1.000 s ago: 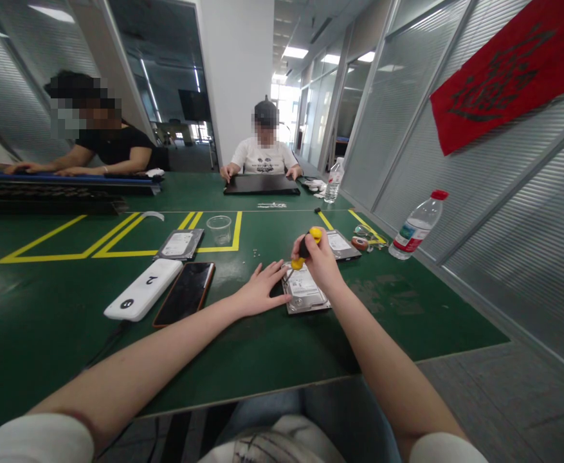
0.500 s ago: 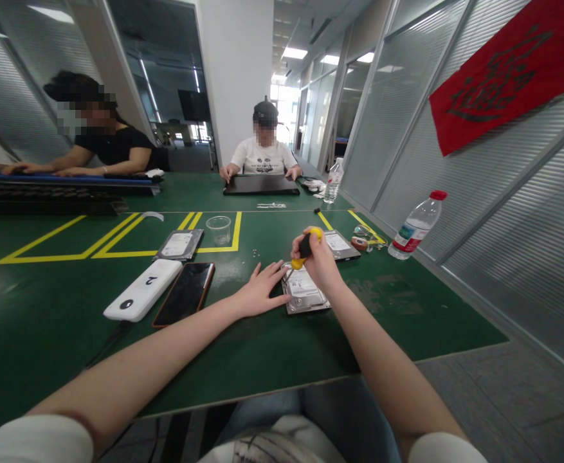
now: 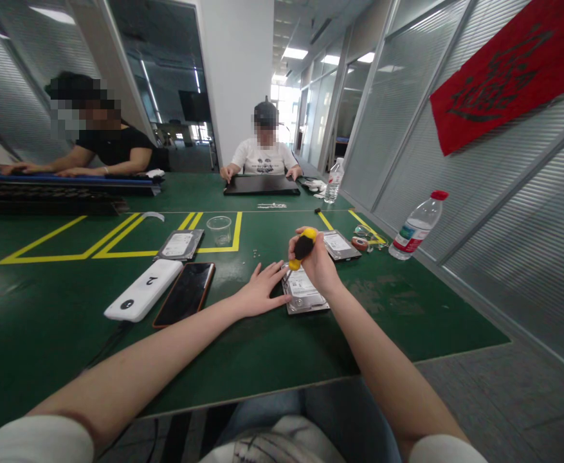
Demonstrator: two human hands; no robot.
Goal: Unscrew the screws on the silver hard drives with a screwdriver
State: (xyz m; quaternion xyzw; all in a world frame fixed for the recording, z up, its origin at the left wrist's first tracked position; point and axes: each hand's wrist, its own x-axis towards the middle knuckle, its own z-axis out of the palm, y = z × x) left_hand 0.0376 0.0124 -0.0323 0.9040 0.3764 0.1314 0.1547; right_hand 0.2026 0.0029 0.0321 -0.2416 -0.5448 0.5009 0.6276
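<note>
A silver hard drive (image 3: 305, 292) with a white label lies on the green table before me. My left hand (image 3: 262, 292) rests flat with fingers spread, its fingertips and thumb against the drive's left side. Above the drive, my right hand (image 3: 318, 260) is wrapped round a screwdriver (image 3: 304, 248) with a yellow and black handle. The screwdriver's shaft slants down to the drive's upper left edge; the exact contact of its tip is too small to make out. Several tiny screws (image 3: 255, 254) lie on the table beyond my left hand.
Other hard drives lie at the left (image 3: 179, 245) and behind my right hand (image 3: 340, 245). Nearby are a clear plastic cup (image 3: 220, 230), a phone (image 3: 185, 294), a white power bank (image 3: 143, 290) and a water bottle (image 3: 417, 226). Across the table, a person holds a dark panel (image 3: 261, 185).
The screwdriver handle has turned within my right hand, showing more of its black grip, and the fingers have shifted slightly. My left hand and the hard drive stay in place.
</note>
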